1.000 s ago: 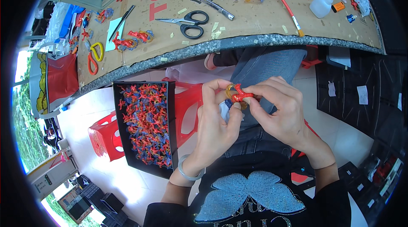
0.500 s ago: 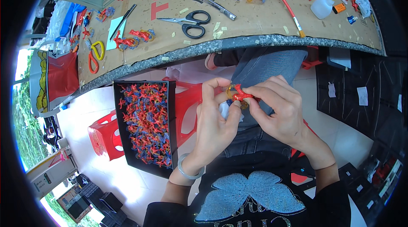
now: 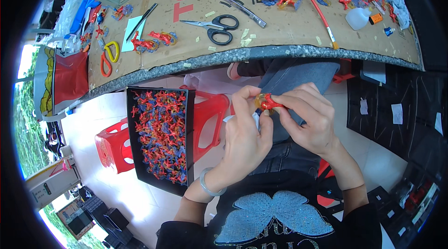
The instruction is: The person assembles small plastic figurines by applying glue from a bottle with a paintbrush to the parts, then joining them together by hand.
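Note:
A small red figurine (image 3: 268, 103) with clear yellow and blue parts is held between both hands above my lap. My left hand (image 3: 246, 134) is closed on its left end, with thumb and fingers around the yellow part. Something white and soft, like a tissue or cloth (image 3: 255, 118), shows between the left palm and fingers. Pinching the red part from the right, the thumb and forefinger of my right hand (image 3: 310, 118) cover much of that side. The fingertips hide the figurine's exact shape.
Left of my hands, a black tray (image 3: 190, 127) full of similar figurines rests by red stools (image 3: 112, 148). On the cardboard-covered table (image 3: 186, 55) lie black scissors (image 3: 219, 30), orange-yellow scissors (image 3: 109, 58), a brush (image 3: 332, 39), a white bottle (image 3: 357, 19) and more figurines. Black crates (image 3: 387, 114) stand right.
Both hands have shifted slightly right in the view, still gripping the figurine. The figurine appears turned a little, and the table sits slightly lower in the picture.

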